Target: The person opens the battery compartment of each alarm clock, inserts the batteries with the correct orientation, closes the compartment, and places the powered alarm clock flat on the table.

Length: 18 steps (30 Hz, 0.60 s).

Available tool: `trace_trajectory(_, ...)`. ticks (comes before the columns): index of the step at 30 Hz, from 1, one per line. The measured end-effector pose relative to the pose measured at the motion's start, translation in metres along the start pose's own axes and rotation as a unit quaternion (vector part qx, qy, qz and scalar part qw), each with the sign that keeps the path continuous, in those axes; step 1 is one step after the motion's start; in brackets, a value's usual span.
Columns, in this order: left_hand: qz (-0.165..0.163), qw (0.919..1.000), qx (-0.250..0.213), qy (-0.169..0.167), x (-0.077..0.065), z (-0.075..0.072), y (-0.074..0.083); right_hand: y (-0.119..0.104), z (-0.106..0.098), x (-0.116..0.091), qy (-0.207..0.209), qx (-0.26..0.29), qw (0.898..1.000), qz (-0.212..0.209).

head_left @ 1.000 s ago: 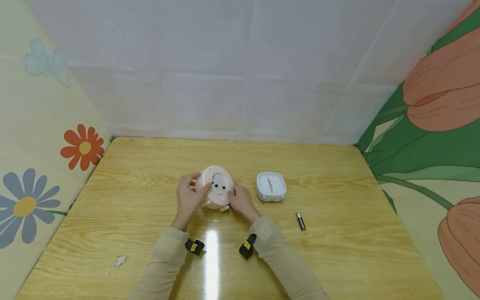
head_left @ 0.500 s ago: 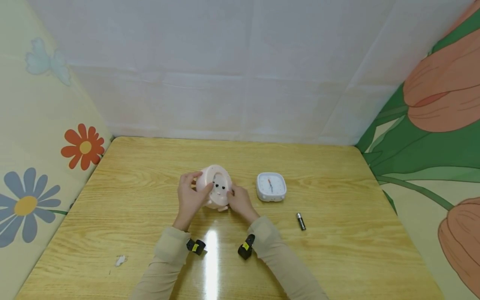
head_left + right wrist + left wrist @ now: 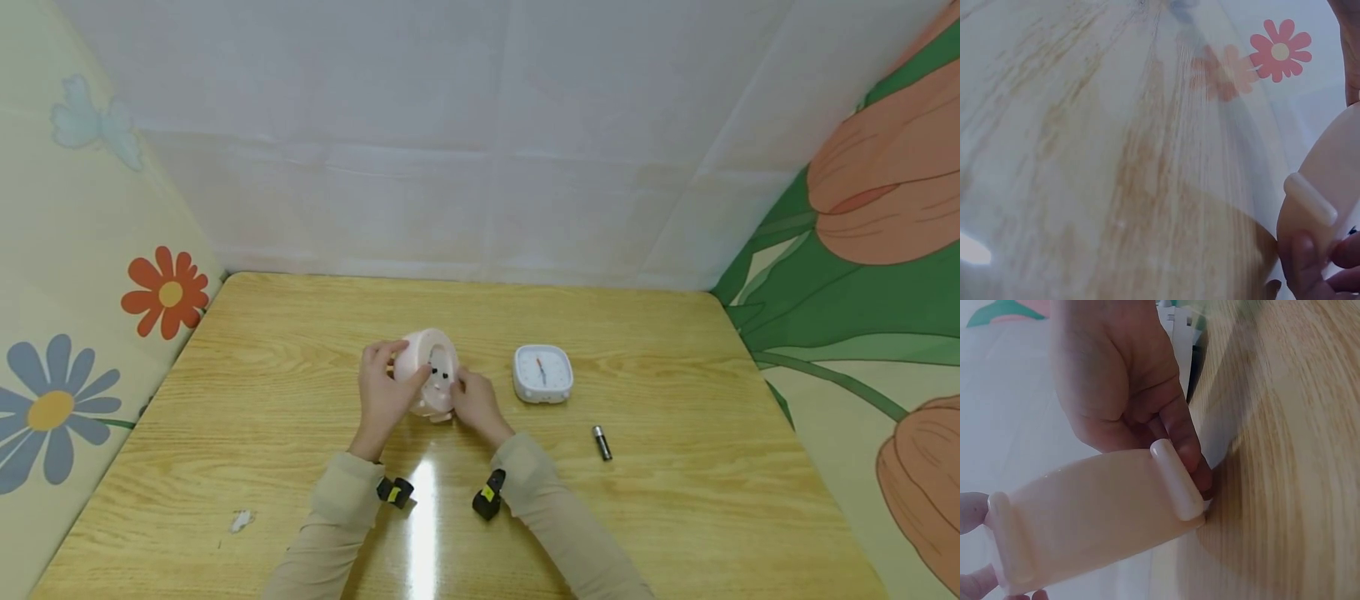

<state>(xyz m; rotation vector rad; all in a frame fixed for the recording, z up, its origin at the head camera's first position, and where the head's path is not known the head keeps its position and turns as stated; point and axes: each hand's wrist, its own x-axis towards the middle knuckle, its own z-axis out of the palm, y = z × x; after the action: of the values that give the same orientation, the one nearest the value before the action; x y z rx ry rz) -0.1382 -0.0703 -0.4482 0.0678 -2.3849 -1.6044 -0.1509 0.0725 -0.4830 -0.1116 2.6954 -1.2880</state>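
Observation:
Both hands hold a pale pink round clock (image 3: 424, 357) with a cartoon face and stubby feet. It is tilted, its face turned partly to the right. My left hand (image 3: 381, 398) grips its left side, thumb at the front rim. At its lower right edge, my right hand (image 3: 478, 406) pinches the rim with curled fingers. The left wrist view shows the clock's underside (image 3: 1097, 519), with the right hand (image 3: 1122, 381) beyond it and left fingertips (image 3: 972, 512) at the edge. In the right wrist view, right fingers (image 3: 1307, 265) press beside a foot (image 3: 1311, 199). The clock's back is hidden.
A white squarish clock (image 3: 542, 373) stands right of the hands. Nearer the front right, a black and silver battery (image 3: 602, 443) lies on the wooden table (image 3: 675, 500). A small white scrap or mark (image 3: 241, 522) is at the front left. A white backdrop (image 3: 420, 167) rises behind.
The pink clock has turned, so its face shows more narrowly and its left side shows more. My right hand has shifted slightly left with it. The white clock and battery stay put.

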Motion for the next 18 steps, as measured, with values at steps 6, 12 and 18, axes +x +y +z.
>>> trace_trajectory(6, 0.000, 0.9999, 0.006, -0.010, 0.0001, 0.0014, 0.0028, -0.0013, 0.0001, -0.0006, -0.003, 0.009, 1.000, -0.006)
trace_trajectory(12, 0.010, 0.9997, 0.022, -0.007, 0.0000, 0.0055, 0.0056, 0.0009, 0.0006, 0.0008, 0.013, -0.005, 0.999, -0.029)
trace_trajectory(18, 0.006, 0.9997, 0.023, -0.004, -0.0003, 0.0098, 0.0078, 0.0026, 0.0003, 0.0014, 0.056, -0.037, 0.996, -0.055)
